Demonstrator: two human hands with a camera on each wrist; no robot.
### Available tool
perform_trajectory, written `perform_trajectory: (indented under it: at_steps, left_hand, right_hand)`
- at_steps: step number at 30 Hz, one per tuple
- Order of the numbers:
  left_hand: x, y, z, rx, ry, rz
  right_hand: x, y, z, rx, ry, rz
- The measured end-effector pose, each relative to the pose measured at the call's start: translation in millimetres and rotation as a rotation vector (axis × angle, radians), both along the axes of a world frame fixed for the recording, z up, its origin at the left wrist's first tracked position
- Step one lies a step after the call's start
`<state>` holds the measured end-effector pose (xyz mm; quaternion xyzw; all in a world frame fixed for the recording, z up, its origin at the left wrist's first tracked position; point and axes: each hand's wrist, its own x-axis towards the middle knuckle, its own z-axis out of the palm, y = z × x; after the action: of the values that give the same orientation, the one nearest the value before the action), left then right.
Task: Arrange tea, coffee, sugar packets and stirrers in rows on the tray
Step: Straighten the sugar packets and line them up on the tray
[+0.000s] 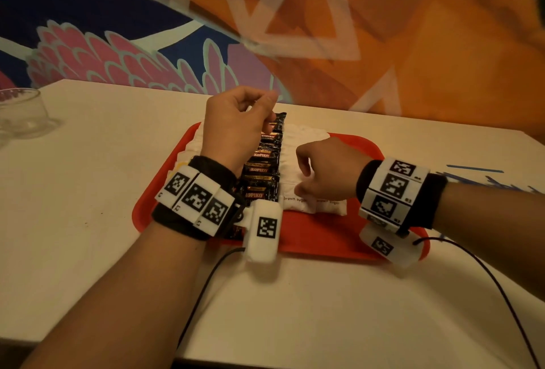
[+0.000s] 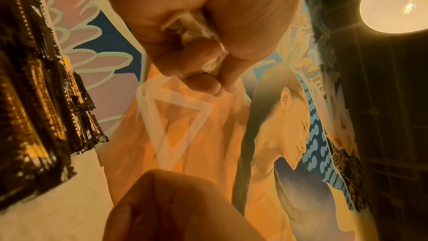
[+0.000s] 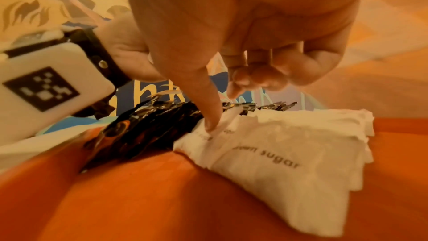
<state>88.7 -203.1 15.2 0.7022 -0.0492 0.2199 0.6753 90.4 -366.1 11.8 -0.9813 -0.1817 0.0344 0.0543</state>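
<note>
Red tray (image 1: 324, 230) holds coffee sachets (image 1: 261, 168), sugar packets (image 1: 312, 205) — left grip (image 1: 236, 126) clutches something white (unclear); right grip (image 1: 327, 171) curled, thumb pressing sugar.

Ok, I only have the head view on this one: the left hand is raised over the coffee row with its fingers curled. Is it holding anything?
Observer: Yes. The left wrist view shows the left hand gripping a white item, crumpled, in its curled fingers. I cannot tell what kind it is.
Operator: And the right hand, is it lifting a sugar packet?
Observer: No. In the right wrist view the right hand only presses its thumb tip on the edge of a sugar packet beside the coffee row. Its other fingers are curled above and hold nothing.
</note>
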Motion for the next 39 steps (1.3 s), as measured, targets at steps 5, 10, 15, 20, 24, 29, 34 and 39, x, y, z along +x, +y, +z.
perform_trajectory:
  at_steps: [5, 10, 15, 20, 24, 29, 34, 39]
  left_hand:
    - [0, 0, 0, -0.013, 0.014, -0.005]
    - [1, 0, -1, -0.044, 0.035, -0.036]
    - [-2, -2, 2, -0.191, 0.125, -0.149]
    - [-8, -5, 6, -0.302, 0.185, -0.284]
    - [-11, -6, 4, -0.294, 0.223, -0.329]
    - [-11, -9, 5, -0.286, 0.229, -0.347]
    - [-11, -11, 4, -0.315, 0.266, -0.345]
    - [-15, -11, 6, -0.282, 0.250, -0.434]
  right_hand:
    - [0, 2, 0, 0.031, 0.058, 0.119]
    - [1, 0, -1, 0.023, 0.109, 0.125]
    - [3, -7, 26, 0.222, 0.016, 0.124]
    - [1, -5, 45, 0.553, -0.153, 0.169]
    - [3, -2, 45, 0.676, -0.234, 0.194]
    - [6, 2, 36, 0.758, -0.126, 0.220]
    - [9, -2, 33, 0.798, -0.089, 0.217]
    - [13, -5, 28, 0.901, -0.125, 0.151]
